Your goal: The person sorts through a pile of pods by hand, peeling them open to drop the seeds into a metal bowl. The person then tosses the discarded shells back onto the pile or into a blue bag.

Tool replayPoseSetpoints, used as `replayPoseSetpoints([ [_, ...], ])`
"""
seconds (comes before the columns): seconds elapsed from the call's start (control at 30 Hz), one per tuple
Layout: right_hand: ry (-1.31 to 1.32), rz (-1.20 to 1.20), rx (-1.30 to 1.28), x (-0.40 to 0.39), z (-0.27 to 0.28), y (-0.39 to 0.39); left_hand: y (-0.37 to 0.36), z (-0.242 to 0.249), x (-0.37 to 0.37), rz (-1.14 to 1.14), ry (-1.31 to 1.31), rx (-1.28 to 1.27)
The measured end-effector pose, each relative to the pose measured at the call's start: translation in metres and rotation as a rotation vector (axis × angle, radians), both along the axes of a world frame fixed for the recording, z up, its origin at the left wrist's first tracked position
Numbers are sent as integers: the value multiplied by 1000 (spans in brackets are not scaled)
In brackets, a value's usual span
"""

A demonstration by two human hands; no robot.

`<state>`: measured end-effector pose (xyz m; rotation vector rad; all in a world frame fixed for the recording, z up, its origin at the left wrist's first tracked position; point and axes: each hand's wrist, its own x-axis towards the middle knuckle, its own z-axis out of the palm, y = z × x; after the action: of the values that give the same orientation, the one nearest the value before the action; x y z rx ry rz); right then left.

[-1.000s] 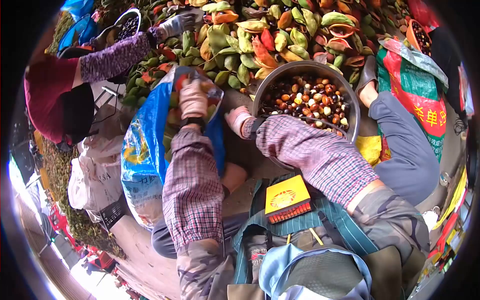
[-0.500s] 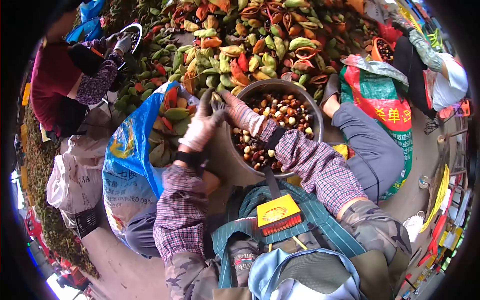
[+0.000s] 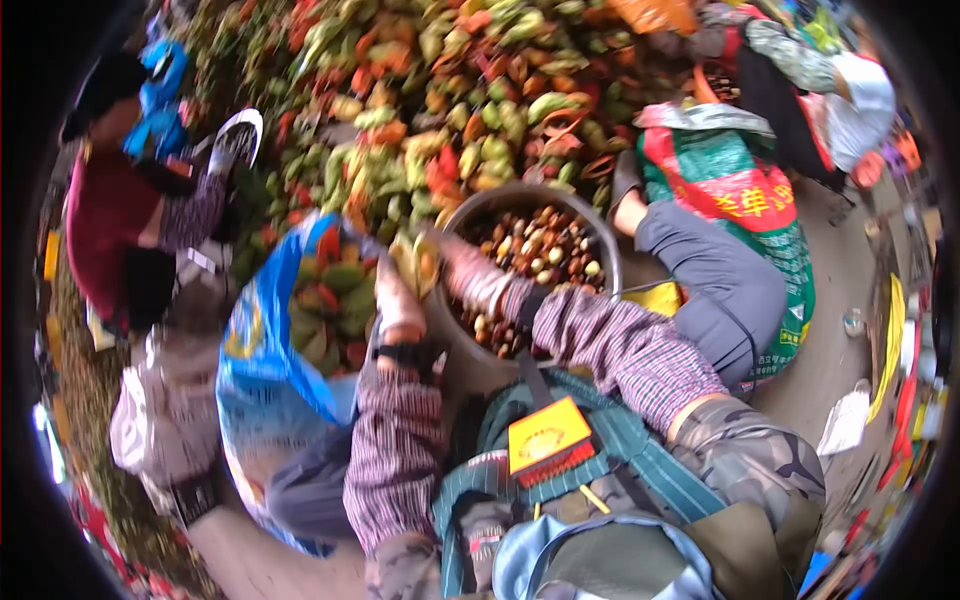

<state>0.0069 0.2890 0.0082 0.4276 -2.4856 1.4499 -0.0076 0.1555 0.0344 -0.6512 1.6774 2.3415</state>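
Observation:
A split yellow-green seed pod [image 3: 424, 262] is held between my two gloved hands, just left of the basin. My left hand [image 3: 398, 300] grips it from the left side, with fingers pointing up. From the right, my right hand [image 3: 468, 270] closes on the same pod, its wrist over the basin's rim. Motion blur smears the fingertips. The metal basin [image 3: 612, 240] holds many brown, black and cream nuts [image 3: 545, 245]. Left of my left hand, a blue-and-white sack [image 3: 290, 390] stands with green and red husks inside.
A large heap of green, yellow and red pods [image 3: 440, 90] spreads in front. One person [image 3: 115, 220] sits at the left, another person [image 3: 800, 90] at the upper right. A green-and-red sack [image 3: 770, 220] stands beyond my right leg. A yellow box [image 3: 550, 435] rests on my lap.
My hands have moved slightly down, and the pod between them now shows split open. The view has shifted and blurred. The person at the left appears more upright.

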Motion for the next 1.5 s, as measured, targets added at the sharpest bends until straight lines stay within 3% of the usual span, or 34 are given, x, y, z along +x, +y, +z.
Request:
replayPoseSetpoints([
  [0.03,-1,-9,297,-8,-53,-4,4,7,1,-47,-50,-44],
  [0.07,-114,21,178,2,-18,-2,-6,-47,-14,-55,-68,122],
  [0.1,-224,39,57,13,23,1,11,-19,-7,-97,-125,-57],
  [0.13,-222,32,-236,17,29,1,27,0,0,-98,-96,-71],
  [0.23,195,12,91,4,15,31,39,-1,5,-222,117,-11],
  [0.3,443,146,120,-9,38,67,47,44,16,-452,113,-57],
  [0.37,338,255,356,-6,67,100,49,40,20,-637,283,-222],
  [0.4,340,368,451,-4,82,115,48,24,19,-618,297,-147],
  [0.47,429,558,566,-12,101,142,55,44,17,-555,373,-363],
  [0.5,304,655,665,-25,101,158,50,56,11,-510,207,-340],
  [0.57,24,398,980,-65,92,195,19,52,-8,-389,529,-512],
  [0.6,-25,199,1002,-89,88,217,-31,20,-28,-423,603,-828],
  [0.67,-98,-182,1036,-135,69,257,-67,58,-25,-339,428,-1121],
  [0.7,-130,-362,1051,-152,55,272,-123,20,-42,-342,183,-1314],
  [0.73,-263,-450,1021,-161,40,282,-197,-40,-52,-503,51,-1396],
  [0.77,-403,-534,983,-169,27,287,-203,-34,-41,-389,20,-1416],
  [0.8,-508,-581,947,-177,19,287,-284,-110,-52,-1018,327,-2098],
  [0.83,-548,-572,982,-181,21,283,-288,-112,-67,-950,-271,-1730],
  [0.9,-409,-544,893,-172,27,267,-160,32,-29,-552,202,-1323],
  [0.93,-401,-570,843,-158,50,251,-123,56,-22,-486,313,-1233],
  [1.03,291,-508,403,-128,49,217,-37,70,-26,-590,542,-1011],
  [1.07,410,-428,310,-118,53,199,-15,74,-28,-784,947,-1390],
  [1.1,526,-349,207,-107,56,180,12,73,-29,-795,807,-1134],
  [1.13,478,-320,162,-82,69,156,39,73,-29,-766,668,-884],
  [1.17,516,-226,175,-72,62,140,63,87,-27,-864,690,-1050],
  [1.23,352,-18,279,-44,57,122,79,59,-21,-539,1024,-1024],
  [1.27,163,127,250,-33,70,125,89,56,-19,-409,592,-333],
  [1.3,-184,123,-67,-23,77,124,94,53,-14,-243,136,335],
  [1.33,-292,66,-120,-19,85,126,91,44,-9,-317,203,294],
  [1.37,-398,3,-174,-16,101,127,91,38,-3,-338,265,-97],
  [1.43,-463,93,-171,-12,102,126,97,30,20,-460,427,-118],
  [1.5,-534,127,235,-6,121,123,95,28,36,-567,526,-363],
])
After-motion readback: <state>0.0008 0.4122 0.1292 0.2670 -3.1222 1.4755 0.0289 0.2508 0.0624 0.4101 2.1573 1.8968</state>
